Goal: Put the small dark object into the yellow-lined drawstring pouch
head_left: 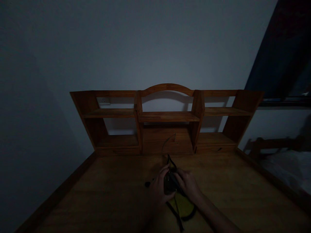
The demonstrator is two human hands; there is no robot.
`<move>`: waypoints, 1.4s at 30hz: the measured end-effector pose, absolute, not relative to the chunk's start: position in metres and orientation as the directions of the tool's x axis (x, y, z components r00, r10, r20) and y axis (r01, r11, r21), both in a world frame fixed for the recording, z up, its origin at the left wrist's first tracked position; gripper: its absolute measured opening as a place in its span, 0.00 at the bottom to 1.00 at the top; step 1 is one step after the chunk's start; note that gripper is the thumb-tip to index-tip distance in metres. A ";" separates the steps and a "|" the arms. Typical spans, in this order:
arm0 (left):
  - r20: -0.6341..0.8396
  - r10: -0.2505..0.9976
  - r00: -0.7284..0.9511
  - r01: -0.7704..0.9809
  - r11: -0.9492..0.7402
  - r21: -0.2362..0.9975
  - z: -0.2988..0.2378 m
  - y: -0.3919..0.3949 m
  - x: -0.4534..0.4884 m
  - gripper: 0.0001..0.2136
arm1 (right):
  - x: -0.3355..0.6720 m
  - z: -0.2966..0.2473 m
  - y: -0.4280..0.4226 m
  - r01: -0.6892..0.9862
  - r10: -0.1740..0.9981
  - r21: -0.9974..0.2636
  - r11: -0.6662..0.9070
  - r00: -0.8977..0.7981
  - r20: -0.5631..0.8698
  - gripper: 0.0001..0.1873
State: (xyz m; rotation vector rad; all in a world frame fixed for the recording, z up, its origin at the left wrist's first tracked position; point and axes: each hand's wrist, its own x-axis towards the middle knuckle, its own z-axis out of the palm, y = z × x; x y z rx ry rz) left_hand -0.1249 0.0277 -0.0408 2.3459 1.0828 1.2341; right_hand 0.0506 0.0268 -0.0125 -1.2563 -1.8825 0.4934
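Low in the frame's center, your left hand (159,187) and right hand (188,185) both gripped a dark-edged yellow pouch (181,204) resting on the wooden desk (97,200).

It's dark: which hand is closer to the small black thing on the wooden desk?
Left. The left hand is beside the small black thing; the right hand, across the yellow fabric pouch.

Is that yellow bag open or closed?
Cannot tell. The left hand and right hand grip the dark top end of the yellow bag, hiding any opening in dim light. Its lower end rests on the desk.
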 end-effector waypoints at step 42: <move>0.542 0.738 0.402 0.614 -0.656 0.439 -0.030 0.037 -0.143 0.45 | 0.051 -0.031 0.032 0.528 0.902 -0.745 0.409 -0.110 0.417 0.16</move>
